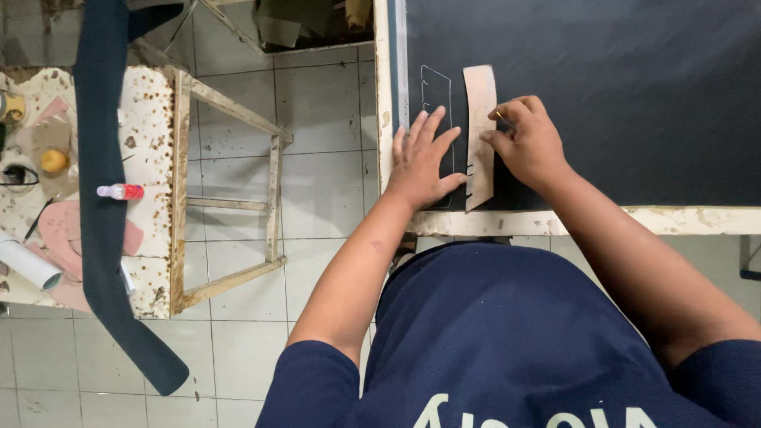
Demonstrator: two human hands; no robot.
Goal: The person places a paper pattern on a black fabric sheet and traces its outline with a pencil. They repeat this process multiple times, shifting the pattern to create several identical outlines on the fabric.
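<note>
A dark sheet of material [602, 87] covers the table. On it lies a narrow tan cardboard template [479, 111] with notches near its lower end. My left hand [422, 158] lies flat on the sheet just left of the template, fingers spread, over a thin pale traced outline [436, 87]. My right hand [529, 141] rests against the template's right edge, fingers pinched on a small thin marking tool at its tip [499, 113].
The table's worn pale edge [634, 220] runs along my body. To the left stands a stained wooden side bench [154, 119] with a long dark strip [101, 182] draped over it, a small red-and-white bottle [120, 191], pink cut pieces and a white roll. Tiled floor lies between.
</note>
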